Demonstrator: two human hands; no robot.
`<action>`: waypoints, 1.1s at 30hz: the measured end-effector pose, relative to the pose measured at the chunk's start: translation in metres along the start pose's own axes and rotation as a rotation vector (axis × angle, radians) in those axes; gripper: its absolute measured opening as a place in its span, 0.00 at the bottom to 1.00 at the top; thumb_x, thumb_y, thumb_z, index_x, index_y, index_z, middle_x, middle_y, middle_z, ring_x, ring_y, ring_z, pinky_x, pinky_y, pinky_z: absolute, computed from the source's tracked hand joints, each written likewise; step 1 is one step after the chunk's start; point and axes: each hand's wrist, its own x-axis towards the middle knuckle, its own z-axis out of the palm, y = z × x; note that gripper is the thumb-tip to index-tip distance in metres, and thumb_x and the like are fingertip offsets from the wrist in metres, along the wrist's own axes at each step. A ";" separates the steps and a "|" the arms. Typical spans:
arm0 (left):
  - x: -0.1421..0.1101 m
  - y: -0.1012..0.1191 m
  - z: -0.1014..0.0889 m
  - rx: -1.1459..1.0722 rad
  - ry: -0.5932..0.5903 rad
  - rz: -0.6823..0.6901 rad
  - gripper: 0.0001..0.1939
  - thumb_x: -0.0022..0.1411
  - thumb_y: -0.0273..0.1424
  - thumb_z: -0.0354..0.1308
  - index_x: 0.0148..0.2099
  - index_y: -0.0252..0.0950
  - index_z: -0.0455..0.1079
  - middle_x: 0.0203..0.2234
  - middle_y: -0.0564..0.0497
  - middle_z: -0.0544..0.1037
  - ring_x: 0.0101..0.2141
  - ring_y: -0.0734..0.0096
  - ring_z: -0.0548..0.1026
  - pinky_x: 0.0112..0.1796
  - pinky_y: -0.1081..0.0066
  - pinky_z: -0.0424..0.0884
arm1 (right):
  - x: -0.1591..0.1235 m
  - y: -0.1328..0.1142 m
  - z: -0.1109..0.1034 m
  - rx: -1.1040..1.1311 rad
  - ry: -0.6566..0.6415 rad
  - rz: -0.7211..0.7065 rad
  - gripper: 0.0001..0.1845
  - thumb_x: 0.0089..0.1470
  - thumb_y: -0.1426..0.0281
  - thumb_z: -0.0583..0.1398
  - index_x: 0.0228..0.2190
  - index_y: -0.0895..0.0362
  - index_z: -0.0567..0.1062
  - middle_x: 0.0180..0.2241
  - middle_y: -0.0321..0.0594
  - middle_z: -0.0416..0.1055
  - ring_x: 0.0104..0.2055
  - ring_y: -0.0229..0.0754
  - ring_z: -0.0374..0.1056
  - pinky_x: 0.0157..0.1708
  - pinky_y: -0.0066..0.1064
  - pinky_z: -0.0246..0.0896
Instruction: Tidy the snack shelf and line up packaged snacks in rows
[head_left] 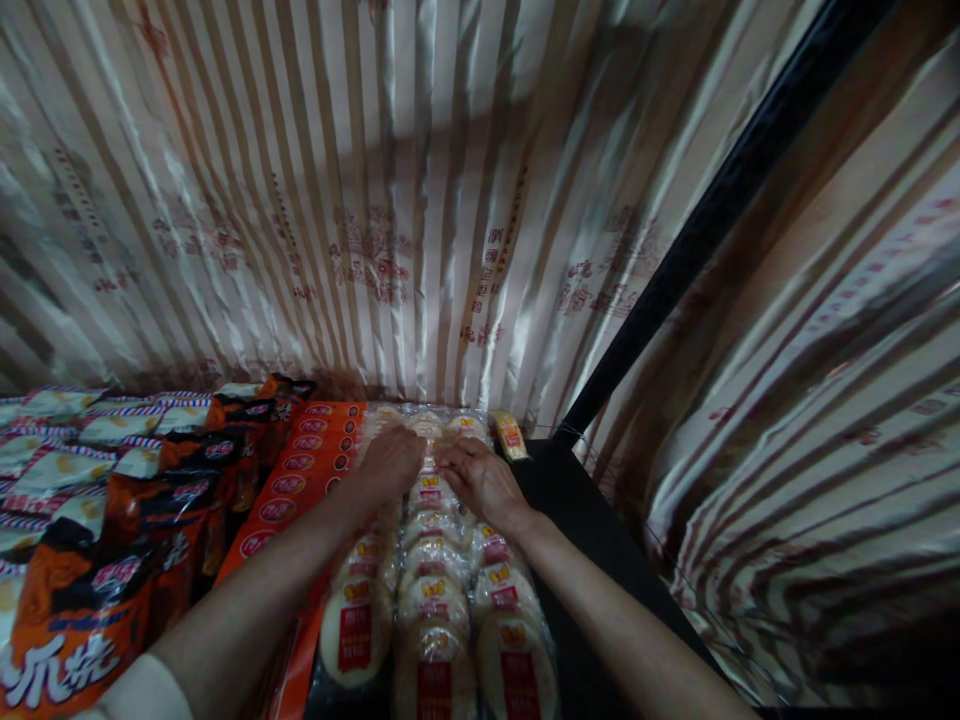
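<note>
Three rows of round flat cakes [435, 600] in clear wrappers with red labels run away from me, each one overlapping its neighbour. Over the far part of these rows, my left hand [394, 460] is closed, its fingers curled at the edge of a wrapped cake in the middle row. Facing it from the other side, my right hand [480, 475] has bent fingers pressed to the same wrapped cake [430, 455]. Dim light and the hands themselves partly hide the grip.
Orange packaging with round logos [289, 485] lies left of the rows. Further left are orange-and-black snack bags [157, 530] and striped white packets [52, 450]. A small yellow packet [511, 437] sits at the back on a black surface [592, 540]. A dark pole [697, 250] slants before printed sheeting [420, 200].
</note>
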 end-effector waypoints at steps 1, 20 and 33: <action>0.000 0.000 0.000 0.002 0.000 -0.001 0.10 0.59 0.20 0.48 0.35 0.33 0.71 0.34 0.45 0.76 0.39 0.65 0.73 0.40 0.69 0.66 | -0.003 0.000 -0.002 0.016 -0.007 -0.029 0.06 0.56 0.72 0.57 0.32 0.56 0.75 0.35 0.41 0.72 0.41 0.41 0.66 0.43 0.31 0.62; 0.000 -0.003 0.004 0.017 0.002 -0.015 0.09 0.58 0.21 0.49 0.35 0.34 0.70 0.34 0.46 0.76 0.39 0.65 0.72 0.40 0.69 0.67 | -0.010 0.000 -0.002 0.187 -0.048 -0.044 0.06 0.49 0.77 0.63 0.25 0.55 0.75 0.28 0.34 0.72 0.35 0.37 0.67 0.41 0.29 0.60; -0.001 -0.001 0.002 -0.004 0.014 -0.033 0.10 0.59 0.23 0.48 0.36 0.35 0.71 0.35 0.46 0.76 0.39 0.65 0.72 0.38 0.70 0.66 | -0.014 -0.007 0.001 0.035 0.033 0.087 0.04 0.53 0.74 0.60 0.28 0.55 0.75 0.32 0.39 0.72 0.40 0.41 0.65 0.41 0.29 0.59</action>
